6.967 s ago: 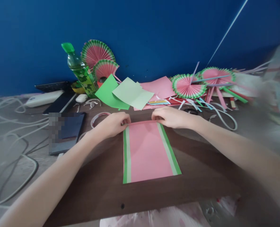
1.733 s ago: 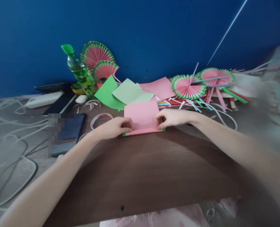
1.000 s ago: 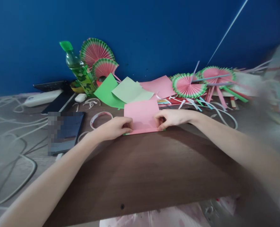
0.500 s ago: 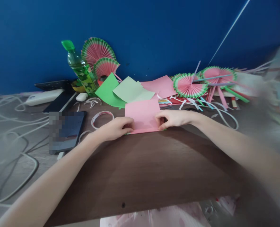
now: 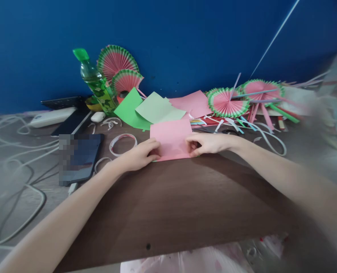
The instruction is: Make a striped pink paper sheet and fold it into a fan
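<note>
A pink paper sheet (image 5: 170,137) with green and white edge strips stands partly raised from the brown wooden board (image 5: 171,204), its near edge folded into narrow pleats. My left hand (image 5: 140,155) pinches the folded strip at its left end. My right hand (image 5: 207,143) pinches it at the right end. Both hands have their fingers closed on the paper.
Finished pink-and-green pleated fans (image 5: 228,102) lie at the back right, two more fans (image 5: 117,67) lean on the blue wall beside a green bottle (image 5: 96,84). Loose green and pink sheets (image 5: 154,110), a tape roll (image 5: 123,144), a phone (image 5: 80,157), paper strips and white cables surround the board.
Seven seconds ago the sheet lay flat and long toward me. It is now gathered into folds at the far end, with the free part lifted up. My hands have hardly moved lately.
</note>
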Motion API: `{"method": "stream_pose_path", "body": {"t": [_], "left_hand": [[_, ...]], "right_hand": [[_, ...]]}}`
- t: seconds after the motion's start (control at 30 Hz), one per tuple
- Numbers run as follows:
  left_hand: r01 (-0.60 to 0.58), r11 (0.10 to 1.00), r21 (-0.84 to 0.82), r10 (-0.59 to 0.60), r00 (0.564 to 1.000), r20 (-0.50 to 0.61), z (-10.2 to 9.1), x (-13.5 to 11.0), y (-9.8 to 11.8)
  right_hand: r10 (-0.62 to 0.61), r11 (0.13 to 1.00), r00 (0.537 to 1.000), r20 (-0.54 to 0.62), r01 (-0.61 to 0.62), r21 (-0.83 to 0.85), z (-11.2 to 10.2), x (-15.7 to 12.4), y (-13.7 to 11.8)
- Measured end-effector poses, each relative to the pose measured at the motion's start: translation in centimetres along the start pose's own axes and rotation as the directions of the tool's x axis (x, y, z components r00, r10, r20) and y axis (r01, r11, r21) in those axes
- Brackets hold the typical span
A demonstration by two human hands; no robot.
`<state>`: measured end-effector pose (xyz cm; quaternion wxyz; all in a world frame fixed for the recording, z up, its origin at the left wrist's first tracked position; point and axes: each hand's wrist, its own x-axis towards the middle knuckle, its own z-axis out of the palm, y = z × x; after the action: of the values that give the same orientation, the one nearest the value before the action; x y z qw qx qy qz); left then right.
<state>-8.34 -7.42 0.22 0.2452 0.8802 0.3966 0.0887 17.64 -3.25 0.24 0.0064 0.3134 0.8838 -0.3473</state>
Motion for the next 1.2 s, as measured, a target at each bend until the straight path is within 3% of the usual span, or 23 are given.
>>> {"method": "stream_pose_path", "body": {"t": [0.13,0.3,0.63,0.87,1.07,1.2], "left_hand": [[-0.038,0.999,0.024,0.038,0.999,0.002,0.1,0.0,-0.1],[-0.032,0.998,0.049,0.031,0.999,0.019,0.2,0.0,-0.4],[-0.072,0.992,0.106,0.059,0.991,0.122,0.1,0.0,-0.5],[-0.095,0.986,0.135,0.083,0.992,0.094,0.2,-0.2,-0.4],[-0.047,0.995,0.084,0.040,0.996,0.080,0.1,0.0,-0.7],[-0.019,1.000,0.009,0.019,0.999,0.040,-0.2,0.1,-0.5]], "right_hand": [[-0.141,0.986,0.990,-0.017,0.139,-0.086,0.0,-0.3,0.0],[-0.203,0.970,0.979,-0.002,0.201,-0.137,0.0,-0.4,-0.1],[-0.190,0.968,0.980,0.054,0.197,-0.153,0.3,-0.2,0.3],[-0.159,0.975,0.986,0.046,0.165,-0.149,0.2,-0.3,0.0],[-0.211,0.978,0.978,-0.002,0.211,-0.005,-0.1,0.1,1.1],[-0.171,0.979,0.985,-0.019,0.172,0.110,-0.5,-0.1,1.2]]}}
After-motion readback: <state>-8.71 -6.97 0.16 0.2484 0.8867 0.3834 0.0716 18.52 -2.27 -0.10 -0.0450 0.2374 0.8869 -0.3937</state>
